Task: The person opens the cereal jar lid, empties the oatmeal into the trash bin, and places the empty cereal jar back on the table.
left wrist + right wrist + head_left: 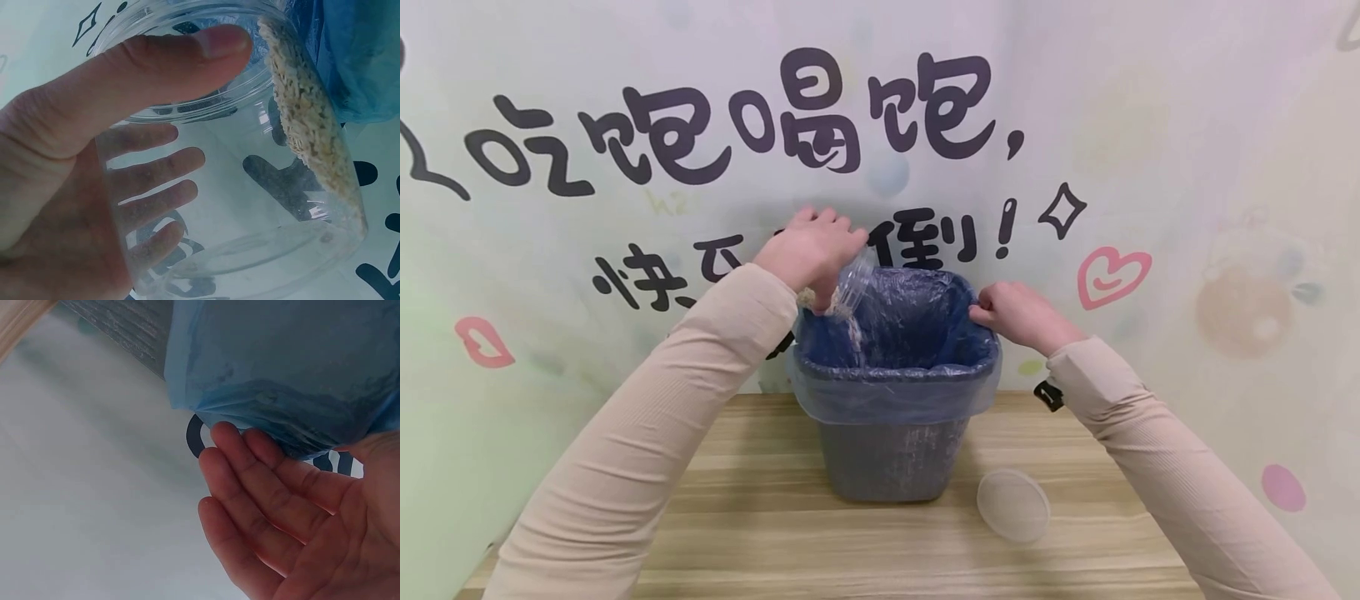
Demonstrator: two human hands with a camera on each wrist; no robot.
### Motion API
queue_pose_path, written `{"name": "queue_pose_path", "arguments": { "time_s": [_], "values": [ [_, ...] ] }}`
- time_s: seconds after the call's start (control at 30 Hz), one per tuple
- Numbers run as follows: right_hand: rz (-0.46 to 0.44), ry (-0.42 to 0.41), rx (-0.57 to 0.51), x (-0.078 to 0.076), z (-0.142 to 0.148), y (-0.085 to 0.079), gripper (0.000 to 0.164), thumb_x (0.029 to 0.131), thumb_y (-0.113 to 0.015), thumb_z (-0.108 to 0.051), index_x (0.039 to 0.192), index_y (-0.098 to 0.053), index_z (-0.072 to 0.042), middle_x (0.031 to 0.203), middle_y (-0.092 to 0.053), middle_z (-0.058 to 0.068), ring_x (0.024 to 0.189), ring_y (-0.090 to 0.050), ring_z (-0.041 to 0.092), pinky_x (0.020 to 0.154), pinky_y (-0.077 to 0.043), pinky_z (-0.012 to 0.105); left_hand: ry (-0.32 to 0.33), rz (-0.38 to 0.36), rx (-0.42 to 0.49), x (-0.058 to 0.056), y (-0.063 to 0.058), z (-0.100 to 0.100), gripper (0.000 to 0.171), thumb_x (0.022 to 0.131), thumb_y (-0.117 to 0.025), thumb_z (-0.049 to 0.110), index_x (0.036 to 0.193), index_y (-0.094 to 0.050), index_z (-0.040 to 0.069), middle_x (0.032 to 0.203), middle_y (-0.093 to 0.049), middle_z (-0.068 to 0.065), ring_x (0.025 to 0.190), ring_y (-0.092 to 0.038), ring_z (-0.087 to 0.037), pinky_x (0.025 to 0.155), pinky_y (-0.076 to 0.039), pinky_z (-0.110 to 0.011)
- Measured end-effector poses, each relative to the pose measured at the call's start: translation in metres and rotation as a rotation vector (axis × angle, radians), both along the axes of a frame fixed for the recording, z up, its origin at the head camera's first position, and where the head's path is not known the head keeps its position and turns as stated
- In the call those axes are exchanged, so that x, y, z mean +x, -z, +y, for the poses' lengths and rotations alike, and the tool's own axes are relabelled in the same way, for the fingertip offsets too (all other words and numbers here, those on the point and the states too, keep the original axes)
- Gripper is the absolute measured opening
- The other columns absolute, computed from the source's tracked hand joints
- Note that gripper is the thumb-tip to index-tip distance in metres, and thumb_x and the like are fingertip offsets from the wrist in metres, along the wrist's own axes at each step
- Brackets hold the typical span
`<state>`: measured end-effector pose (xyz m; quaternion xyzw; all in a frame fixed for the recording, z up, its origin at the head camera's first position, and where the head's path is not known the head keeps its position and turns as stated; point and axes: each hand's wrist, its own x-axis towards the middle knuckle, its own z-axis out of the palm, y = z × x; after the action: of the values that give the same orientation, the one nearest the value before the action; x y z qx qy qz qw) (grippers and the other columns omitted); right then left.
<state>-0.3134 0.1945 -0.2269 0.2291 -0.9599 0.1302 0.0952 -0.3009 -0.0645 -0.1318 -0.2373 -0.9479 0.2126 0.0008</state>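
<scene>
A grey trash can (891, 462) stands upright, lined with a translucent blue bag (895, 402) folded over its rim. My left hand (816, 248) grips a clear plastic jar (856, 282), tilted with its uncapped mouth over the can's left side. Inside the jar, pale, crumbly grains (306, 115) lie along the lower wall up to the mouth. Some pale material shows as a streak just below the mouth, against the liner. My right hand (1018, 315) holds the can's right rim through the bag. Its fingers (275, 494) bend outside the rim; the thumb is mostly hidden in the right wrist view.
A round translucent lid (1013, 505) lies on the wood-grain table (745, 517), right of the can's base. Close behind the can hangs a pale backdrop (1150, 125) with large dark characters and coloured drawings.
</scene>
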Motion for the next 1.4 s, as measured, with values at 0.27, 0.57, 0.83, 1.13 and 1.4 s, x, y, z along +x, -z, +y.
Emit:
{"name": "queue_pose_path", "arguments": {
  "time_s": [0.27,0.57,0.83,1.13,1.4],
  "values": [
    [-0.006,0.009,-0.002,0.0003,0.0004,0.0003,0.038,0.093,-0.054,-0.014,0.058,-0.041,-0.013,0.053,-0.034,-0.003,0.049,-0.035,0.013,0.053,-0.031,0.029,0.015,0.017,0.003,0.0021,-0.0005,-0.0002,0.089,0.062,-0.087,0.016,0.137,-0.040,0.004,0.133,-0.045,-0.017,0.124,-0.037,-0.036,0.108,-0.025,-0.051],
    [-0.015,0.009,0.002,0.0004,-0.0002,0.0006,0.037,0.094,-0.054,-0.014,0.059,-0.043,-0.012,0.054,-0.036,-0.003,0.050,-0.036,0.013,0.053,-0.031,0.029,0.007,0.018,-0.018,0.0030,0.0009,0.0006,0.089,0.063,-0.087,0.018,0.137,-0.040,0.004,0.132,-0.045,-0.017,0.122,-0.037,-0.035,0.107,-0.026,-0.050],
    [-0.014,0.003,-0.002,0.0008,-0.0004,0.0008,0.037,0.094,-0.054,-0.014,0.058,-0.044,-0.012,0.054,-0.035,-0.003,0.049,-0.036,0.013,0.053,-0.031,0.029,0.003,0.024,-0.007,0.0043,0.0017,0.0002,0.086,0.062,-0.086,0.013,0.136,-0.042,0.004,0.130,-0.046,-0.016,0.121,-0.038,-0.034,0.107,-0.026,-0.050],
    [-0.035,0.004,-0.017,0.0001,-0.0004,-0.0002,0.039,0.095,-0.054,-0.014,0.058,-0.041,-0.013,0.053,-0.033,-0.004,0.049,-0.034,0.012,0.053,-0.030,0.029,0.006,0.027,0.004,0.0035,-0.0004,-0.0021,0.087,0.060,-0.086,0.012,0.135,-0.043,0.004,0.130,-0.046,-0.017,0.121,-0.038,-0.035,0.107,-0.025,-0.051],
    [-0.039,0.001,-0.023,-0.0004,0.0002,-0.0007,0.040,0.095,-0.054,-0.014,0.057,-0.040,-0.013,0.053,-0.032,-0.004,0.048,-0.033,0.012,0.053,-0.030,0.029,0.013,0.038,-0.002,0.0051,-0.0014,0.0003,0.085,0.058,-0.084,0.009,0.133,-0.044,0.004,0.128,-0.047,-0.016,0.119,-0.039,-0.034,0.105,-0.028,-0.050]
  ]
}}
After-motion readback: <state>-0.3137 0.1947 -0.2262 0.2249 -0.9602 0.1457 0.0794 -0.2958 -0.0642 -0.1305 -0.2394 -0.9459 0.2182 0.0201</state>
